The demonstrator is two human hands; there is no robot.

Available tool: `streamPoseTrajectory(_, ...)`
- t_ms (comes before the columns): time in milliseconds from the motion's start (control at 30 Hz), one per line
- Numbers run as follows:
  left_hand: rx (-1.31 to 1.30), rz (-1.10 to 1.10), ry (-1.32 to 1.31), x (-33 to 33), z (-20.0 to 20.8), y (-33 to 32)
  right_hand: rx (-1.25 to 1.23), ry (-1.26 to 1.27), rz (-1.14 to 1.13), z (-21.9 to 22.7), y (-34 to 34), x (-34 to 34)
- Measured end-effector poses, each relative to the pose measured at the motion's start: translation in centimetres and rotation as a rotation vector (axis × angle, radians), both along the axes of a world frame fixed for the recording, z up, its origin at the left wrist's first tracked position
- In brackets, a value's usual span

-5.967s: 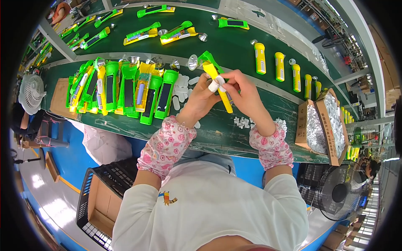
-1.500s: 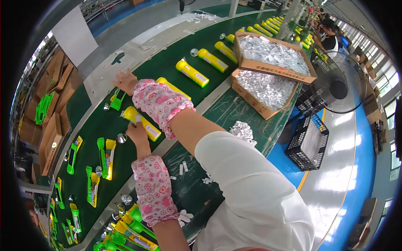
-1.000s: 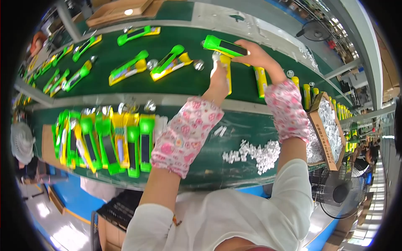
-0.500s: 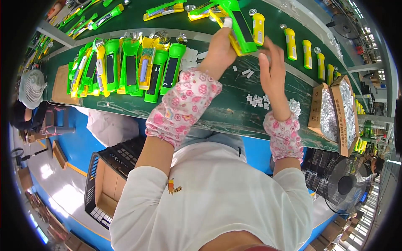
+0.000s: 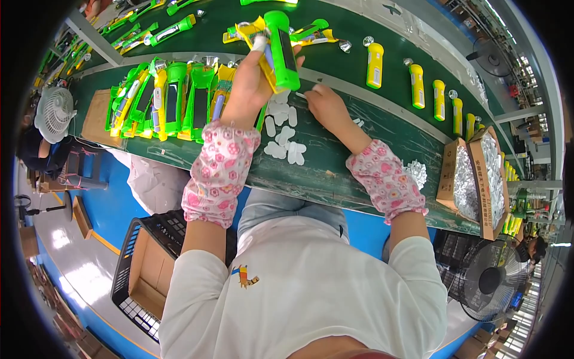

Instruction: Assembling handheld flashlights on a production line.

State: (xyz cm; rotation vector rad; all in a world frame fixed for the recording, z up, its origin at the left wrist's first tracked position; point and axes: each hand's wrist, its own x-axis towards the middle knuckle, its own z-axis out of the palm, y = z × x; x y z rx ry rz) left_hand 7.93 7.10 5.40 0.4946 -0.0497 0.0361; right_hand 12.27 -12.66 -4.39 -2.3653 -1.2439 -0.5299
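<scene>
My left hand (image 5: 250,87) grips a green-and-yellow flashlight housing (image 5: 283,54), its green half with a dark panel and its yellow half splayed apart. White wrapping (image 5: 259,43) covers a fingertip of this hand. To the right, my right hand (image 5: 330,110) is closed in a pinch on a small white strip (image 5: 301,94), just below the housing. White rounded pads (image 5: 286,140) lie on the green table between my forearms. More small white pieces (image 5: 417,173) are heaped beside my right sleeve.
Several green-and-yellow flashlights (image 5: 173,99) stand in a row at the left. Yellow flashlight bodies (image 5: 375,66) with loose reflectors line the far strip. An open carton (image 5: 488,179) of silvery parts occupies the table's right end. Fans stand at both sides; a black crate (image 5: 128,263) is at lower left.
My left hand has moved left with the flashlight housing. My right hand has gone from spread fingers to a pinch, shifting left, and now holds a white strip.
</scene>
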Motion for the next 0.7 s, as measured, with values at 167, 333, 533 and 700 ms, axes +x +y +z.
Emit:
streamPoseTrajectory(167, -0.016, -0.066, -0.042, -3.8, 0.2, -0.7, 0.739, 1.251, 0.019, 6.1, -3.3, -2.5)
streamPoseTrajectory(333, -0.030, -0.227, -0.111, -5.3, -0.8, -5.0, 0.687, 0.871, 0.204, 15.4, -3.9, -5.3)
streamPoseTrajectory(533, -0.007, -0.351, -0.172, -6.7, -1.0, -7.8, 0.152, 0.344, 0.225, 20.9, -4.3, -6.5)
streamPoseTrajectory(700, 0.044, -0.410, -0.152, -6.9, -1.4, -8.3, -0.151, 0.433, 0.308, 22.1, -4.5, -6.9)
